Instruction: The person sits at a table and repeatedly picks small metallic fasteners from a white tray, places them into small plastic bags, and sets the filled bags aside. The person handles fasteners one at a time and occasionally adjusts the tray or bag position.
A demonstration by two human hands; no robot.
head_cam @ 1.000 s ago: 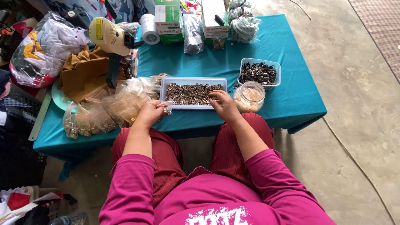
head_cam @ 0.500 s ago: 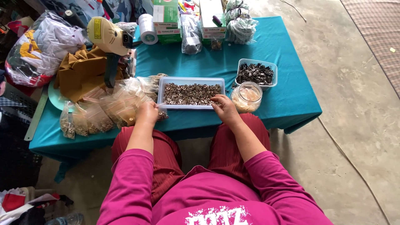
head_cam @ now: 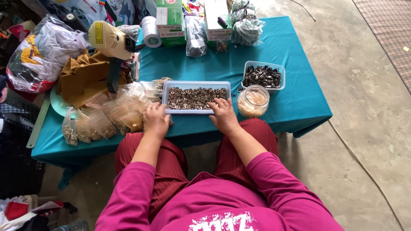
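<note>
Both hands have barely shifted over the last second: the right hand (head_cam: pixel 223 115) stays at the near rim of the tray and the left hand (head_cam: pixel 155 121) has settled a little lower, just beside the tray's near left corner. Fingers (head_cam: pixel 217 104) of the right hand lie spread and fairly flat over the near edge of the pale blue tray (head_cam: pixel 171 87), their tips among the small dark metal pieces (head_cam: pixel 195 97) that fill it; whether they pinch any one piece cannot be told from this view. The left hand's fingers are curled loosely downward, a ring on one of them, resting where the tray meets the heap of clear plastic bags (head_cam: pixel 113 115); whether they grip a bag or a piece is hidden.

Judging by this, the step in hand is sorting or picking through the small pieces in the tray, with the bags at the left. A next move would call for a fine pinch on single pieces and a steady tray.

Further out, a round clear jar (head_cam: pixel 253 101) stands just right of the tray, and behind it a second clear tub of darker metal parts (head_cam: pixel 262 76). All sit on the teal-covered worktop (head_cam: pixel 295 102), with brown cloth (head_cam: pixel 83 77) and boxes (head_cam: pixel 168 21) well behind.
</note>
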